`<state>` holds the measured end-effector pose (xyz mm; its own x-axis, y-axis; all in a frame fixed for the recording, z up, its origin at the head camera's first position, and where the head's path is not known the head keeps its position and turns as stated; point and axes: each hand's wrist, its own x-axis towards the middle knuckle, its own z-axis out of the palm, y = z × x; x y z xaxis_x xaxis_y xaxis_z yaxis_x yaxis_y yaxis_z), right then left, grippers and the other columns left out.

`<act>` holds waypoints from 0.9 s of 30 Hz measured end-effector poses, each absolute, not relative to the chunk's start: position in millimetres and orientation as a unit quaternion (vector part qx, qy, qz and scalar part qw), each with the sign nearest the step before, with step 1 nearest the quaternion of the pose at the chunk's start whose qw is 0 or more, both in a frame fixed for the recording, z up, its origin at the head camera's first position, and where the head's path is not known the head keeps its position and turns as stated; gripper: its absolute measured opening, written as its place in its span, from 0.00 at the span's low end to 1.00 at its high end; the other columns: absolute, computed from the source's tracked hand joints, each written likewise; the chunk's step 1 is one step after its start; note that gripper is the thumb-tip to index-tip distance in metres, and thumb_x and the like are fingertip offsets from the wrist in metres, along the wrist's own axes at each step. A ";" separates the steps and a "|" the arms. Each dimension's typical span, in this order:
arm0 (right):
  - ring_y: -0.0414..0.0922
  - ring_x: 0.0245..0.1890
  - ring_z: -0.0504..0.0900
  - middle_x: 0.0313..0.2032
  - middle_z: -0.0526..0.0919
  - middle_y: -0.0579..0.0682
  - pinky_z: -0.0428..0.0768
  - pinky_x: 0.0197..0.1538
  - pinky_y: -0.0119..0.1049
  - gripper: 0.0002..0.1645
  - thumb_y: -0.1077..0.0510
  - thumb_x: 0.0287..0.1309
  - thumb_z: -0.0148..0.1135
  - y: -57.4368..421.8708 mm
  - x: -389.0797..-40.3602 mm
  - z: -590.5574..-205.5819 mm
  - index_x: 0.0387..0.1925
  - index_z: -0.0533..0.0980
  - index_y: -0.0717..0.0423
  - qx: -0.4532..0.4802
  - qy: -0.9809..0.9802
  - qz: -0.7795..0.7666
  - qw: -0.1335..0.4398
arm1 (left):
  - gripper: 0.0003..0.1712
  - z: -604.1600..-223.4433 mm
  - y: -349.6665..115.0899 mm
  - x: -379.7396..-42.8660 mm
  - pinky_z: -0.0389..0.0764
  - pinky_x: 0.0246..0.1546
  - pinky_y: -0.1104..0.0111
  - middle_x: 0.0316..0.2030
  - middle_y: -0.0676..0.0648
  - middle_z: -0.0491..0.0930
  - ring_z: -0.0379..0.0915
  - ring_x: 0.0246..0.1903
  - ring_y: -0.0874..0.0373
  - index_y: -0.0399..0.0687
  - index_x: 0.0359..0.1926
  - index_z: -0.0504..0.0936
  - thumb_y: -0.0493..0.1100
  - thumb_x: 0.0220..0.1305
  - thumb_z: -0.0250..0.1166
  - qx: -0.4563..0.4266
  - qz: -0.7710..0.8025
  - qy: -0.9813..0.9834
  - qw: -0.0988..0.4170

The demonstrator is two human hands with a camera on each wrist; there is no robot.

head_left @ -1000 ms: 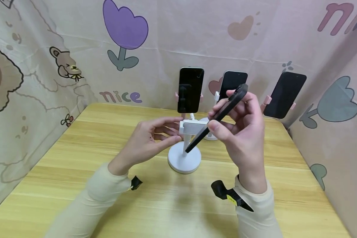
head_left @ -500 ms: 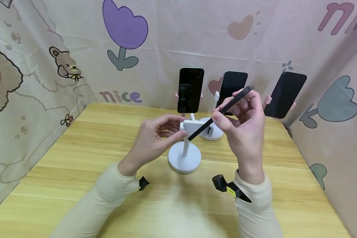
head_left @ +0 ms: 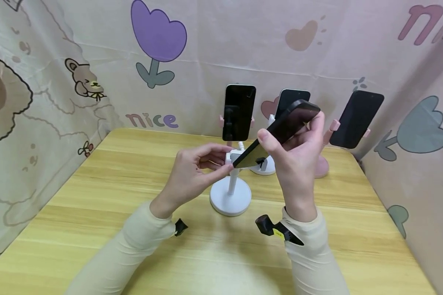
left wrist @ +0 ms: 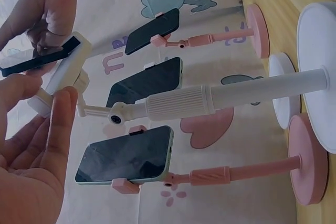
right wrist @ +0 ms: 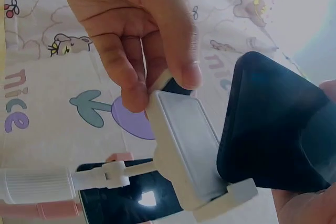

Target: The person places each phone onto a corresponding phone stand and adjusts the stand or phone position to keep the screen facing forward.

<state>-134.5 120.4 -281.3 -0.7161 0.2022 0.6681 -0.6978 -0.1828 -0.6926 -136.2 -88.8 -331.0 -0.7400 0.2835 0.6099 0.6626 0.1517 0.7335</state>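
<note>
A white phone stand [head_left: 230,198] stands upright near the middle of the table. My left hand [head_left: 192,176] pinches the left end of its clamp [right wrist: 184,140] between thumb and fingers. In the right wrist view the clamp's grey pad faces up, and a hooked jaw juts from its other end. My right hand [head_left: 299,172] holds a black phone [head_left: 284,129] by its edges, thumb on the near side. The phone slants over the clamp, its lower corner close to the left thumb. In the right wrist view, the phone [right wrist: 273,129] overlaps the hooked jaw.
Behind stand a phone in a pink stand [head_left: 240,110], another in a white stand [head_left: 293,98], and a third in a pink stand [head_left: 358,119] at the right. A printed curtain [head_left: 214,49] hangs behind the wooden table [head_left: 107,180].
My right hand has turned the phone from edge-on, so its broad face shows, and shifted it slightly left. My left hand closed in on the clamp's end and now pinches it.
</note>
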 end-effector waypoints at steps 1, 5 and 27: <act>0.49 0.36 0.79 0.39 0.80 0.53 0.84 0.39 0.31 0.37 0.62 0.49 0.80 119.6 -135.2 -280.8 0.57 0.69 0.51 0.222 -0.561 0.734 0.310 | 0.17 -331.1 -88.4 -136.6 0.93 0.39 0.66 0.43 0.42 0.92 0.91 0.36 0.57 0.36 0.53 0.88 0.29 0.63 0.76 -0.322 -0.568 -0.738 0.169; 0.49 0.36 0.80 0.38 0.80 0.52 0.83 0.38 0.33 0.37 0.62 0.49 0.80 116.9 -137.2 -279.1 0.57 0.69 0.52 0.221 -0.573 0.715 0.334 | 0.16 -331.1 -86.8 -138.5 0.93 0.38 0.66 0.42 0.42 0.92 0.90 0.35 0.58 0.35 0.51 0.88 0.28 0.61 0.76 -0.334 -0.566 -0.733 0.177; 0.47 0.48 0.84 0.37 0.84 0.44 0.59 0.78 0.38 0.39 0.49 0.43 0.83 103.7 -147.5 -275.0 0.51 0.68 0.52 0.184 -0.616 0.603 0.471 | 0.13 -327.9 -80.5 -142.1 0.92 0.34 0.67 0.35 0.46 0.90 0.88 0.31 0.61 0.38 0.43 0.87 0.30 0.58 0.79 -0.334 -0.555 -0.738 0.191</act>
